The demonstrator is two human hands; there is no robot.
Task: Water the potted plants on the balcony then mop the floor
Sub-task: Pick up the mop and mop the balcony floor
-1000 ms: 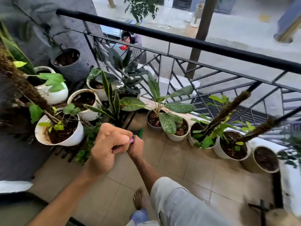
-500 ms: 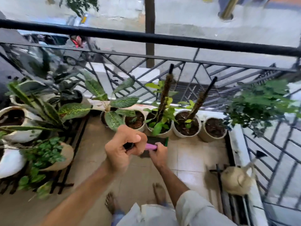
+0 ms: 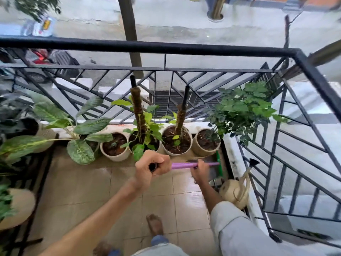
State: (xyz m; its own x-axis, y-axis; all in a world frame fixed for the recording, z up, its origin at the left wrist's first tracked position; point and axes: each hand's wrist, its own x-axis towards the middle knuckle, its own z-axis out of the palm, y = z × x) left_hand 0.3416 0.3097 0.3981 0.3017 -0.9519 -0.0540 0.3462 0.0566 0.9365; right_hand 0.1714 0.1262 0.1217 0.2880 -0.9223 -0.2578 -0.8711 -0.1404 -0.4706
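My left hand grips the black top end of a purple mop handle. My right hand holds the same handle farther down. The green mop head lies on the wet tiled floor at the right, beside the low white ledge. A row of white pots with green plants stands along the railing just beyond the mop; two of them hold moss poles. A beige watering can sits at the right, near my right forearm.
A black metal railing closes the balcony front and right. More potted plants on a dark stand crowd the left side. A bushy plant overhangs the right corner. My bare foot stands on the tiles below.
The view has swung right from the left pots to the balcony's right corner. Both hands kept hold of the handle, and the mop head has moved right toward the ledge.
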